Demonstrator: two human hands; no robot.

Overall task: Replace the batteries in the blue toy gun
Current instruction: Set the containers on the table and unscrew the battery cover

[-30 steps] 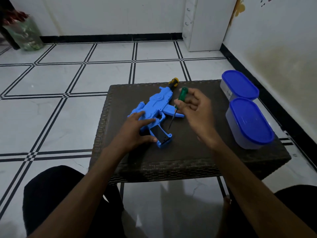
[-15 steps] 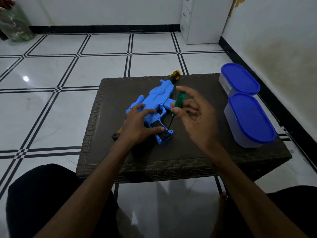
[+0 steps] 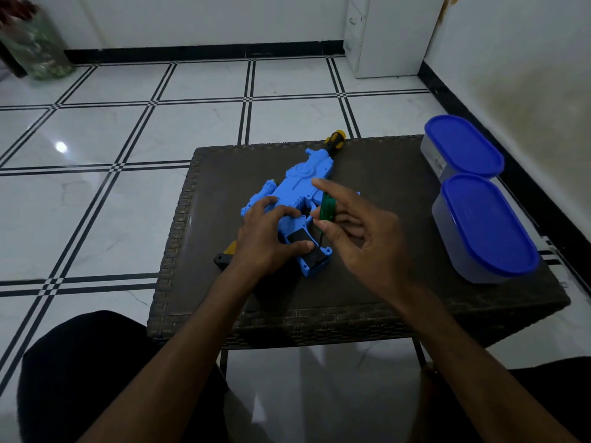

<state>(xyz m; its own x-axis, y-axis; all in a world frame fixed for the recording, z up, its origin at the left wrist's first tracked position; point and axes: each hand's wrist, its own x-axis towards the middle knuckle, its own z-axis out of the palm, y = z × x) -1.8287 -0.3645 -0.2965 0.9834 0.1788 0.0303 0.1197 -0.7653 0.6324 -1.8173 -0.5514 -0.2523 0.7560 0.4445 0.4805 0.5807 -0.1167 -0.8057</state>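
Screwdriver [image 3: 327, 210] pinched in right hand [image 3: 361, 238], left hand [image 3: 267, 239] gripping blue toy gun [image 3: 297, 190]

1. One blue toy gun [image 3: 295, 187] lies on the table.
2. One green screwdriver [image 3: 327, 210] is held over the gun.
3. Two hands: the left hand [image 3: 267, 239] and the right hand [image 3: 361, 241].
4. Two tubs with blue lids, the far tub [image 3: 460, 148] and the near tub [image 3: 486, 228].
5. One dark woven table [image 3: 383, 282].
6. One yellow and black handle [image 3: 335, 139] pokes out behind the gun.
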